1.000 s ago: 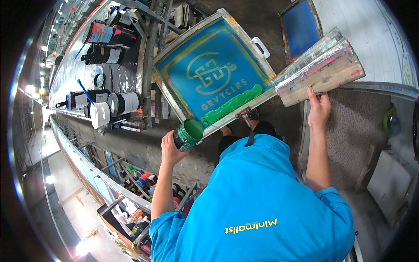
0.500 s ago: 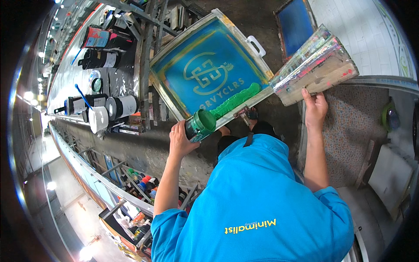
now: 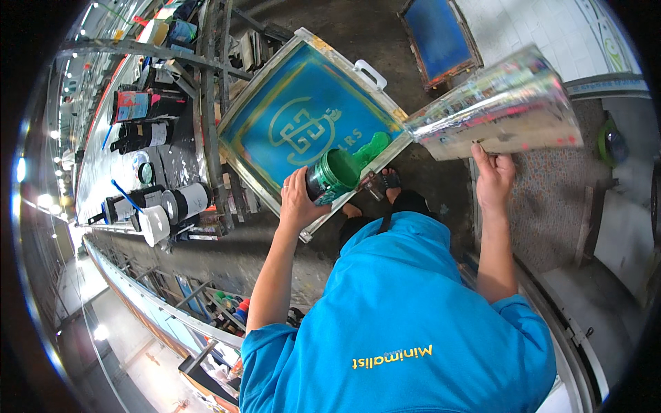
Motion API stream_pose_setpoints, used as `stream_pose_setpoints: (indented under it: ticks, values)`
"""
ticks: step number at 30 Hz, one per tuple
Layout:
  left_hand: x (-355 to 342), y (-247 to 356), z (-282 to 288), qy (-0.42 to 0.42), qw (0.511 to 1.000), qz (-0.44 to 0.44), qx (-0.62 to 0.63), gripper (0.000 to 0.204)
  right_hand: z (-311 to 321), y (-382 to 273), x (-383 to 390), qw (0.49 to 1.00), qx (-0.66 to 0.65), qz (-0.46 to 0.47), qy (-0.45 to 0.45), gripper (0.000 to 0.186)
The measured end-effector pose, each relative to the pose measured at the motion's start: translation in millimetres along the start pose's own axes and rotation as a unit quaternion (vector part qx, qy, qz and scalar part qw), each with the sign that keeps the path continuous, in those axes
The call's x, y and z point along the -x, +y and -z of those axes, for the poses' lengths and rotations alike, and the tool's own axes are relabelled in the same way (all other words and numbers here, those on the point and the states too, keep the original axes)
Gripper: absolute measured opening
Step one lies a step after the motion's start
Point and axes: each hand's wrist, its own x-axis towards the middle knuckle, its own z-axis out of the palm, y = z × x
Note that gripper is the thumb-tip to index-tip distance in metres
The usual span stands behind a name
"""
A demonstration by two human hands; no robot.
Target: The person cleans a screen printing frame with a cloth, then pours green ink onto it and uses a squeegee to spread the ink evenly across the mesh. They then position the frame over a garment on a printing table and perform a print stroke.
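Observation:
My left hand (image 3: 297,201) is wrapped round a dark tub of green ink (image 3: 339,169), tilted over the near edge of a screen-printing frame (image 3: 255,177). Inside the frame, blue mesh carries a pale round emblem and lettering, partly covered by the tub. Thick green ink (image 3: 372,148) lies along the near right side of the mesh. My right hand (image 3: 494,179) pinches the lower edge of a wide, paint-stained wooden squeegee (image 3: 497,131), its surface shiny and slightly blurred. The squeegee's left end meets or overlaps the frame's right corner; which, I cannot tell.
A white handle (image 3: 370,74) sits on the frame's far side. Ink tubs (image 3: 187,199) and a white cup (image 3: 154,225) stand on the left bench. Another blue screen (image 3: 441,38) leans at the far right. Metal bars (image 3: 210,89) run beside the bench.
My left hand has moved the tub rightward along the frame's near edge, covering part of the green ink and lettering. The squeegee has tilted slightly in my right hand. The whole view has shifted.

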Motion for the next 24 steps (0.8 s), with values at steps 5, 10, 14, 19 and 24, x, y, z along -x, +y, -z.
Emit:
stream_pose_setpoints:
  ticks: [5, 10, 14, 19, 24]
  values:
    - [-8.4, 4.5, -8.7, 0.029, 0.999, -0.026, 0.036, 0.106, -9.2, 1.1, -4.6, 0.997, -0.008, -0.019, -0.076, 0.029]
    - [-13.5, 12.1, -10.8, 0.047, 0.997, -0.038, 0.046, 0.107, -22.7, 10.9, -12.9, 0.969, 0.088, 0.092, -0.211, 0.044]
    - [-15.4, 19.5, -9.8, 0.049, 0.997, -0.044, 0.047, 0.109, -36.2, 20.2, -20.7, 0.952, 0.134, 0.092, -0.26, 0.051]
    - [-13.7, 29.1, -6.2, 0.06, 0.995, -0.07, 0.041, 0.107, -55.8, 33.6, -28.0, 0.934, 0.123, 0.14, -0.304, 0.056]
    - [-10.8, 36.1, -2.7, 0.064, 0.995, -0.069, 0.043, 0.107, -68.2, 40.6, -23.5, 0.94, 0.068, 0.079, -0.324, 0.05]
